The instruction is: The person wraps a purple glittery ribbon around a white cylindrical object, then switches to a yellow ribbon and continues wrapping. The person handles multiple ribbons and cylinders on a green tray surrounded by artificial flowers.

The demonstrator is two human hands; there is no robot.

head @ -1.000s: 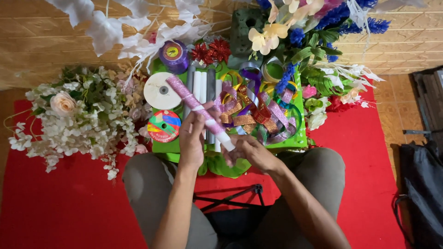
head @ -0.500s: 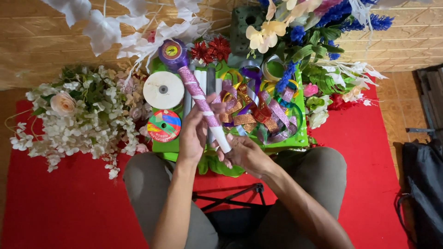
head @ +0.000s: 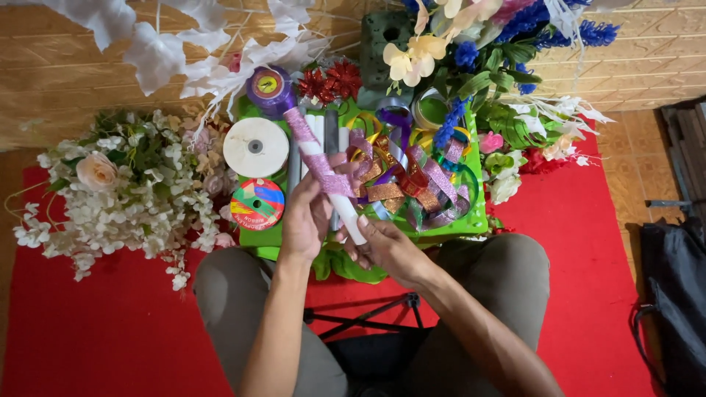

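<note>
A white rod (head: 332, 187) partly wound with glittery pink ribbon slants from the green tray toward my lap. My left hand (head: 307, 217) grips its middle, with the fingers over the ribbon-covered part. My right hand (head: 386, 248) holds the bare white lower end. The rod's upper end points at a purple ribbon spool (head: 270, 87) standing at the tray's back. A tangle of loose glitter ribbons (head: 412, 176) in pink, gold, purple and green lies just right of the rod on the tray.
The green tray (head: 478, 213) also carries a white ribbon roll (head: 256, 147) and a multicoloured roll (head: 257, 204). A white artificial flower bunch (head: 125, 184) lies left on the red mat (head: 95, 323). Mixed blue, yellow and pink flowers (head: 478, 66) stand behind. A black bag (head: 673, 294) is at right.
The rod has swung from a flatter slant to point more steeply toward the purple spool. My left hand shifted up along the ribbon-covered part; my right hand stays on the lower end.
</note>
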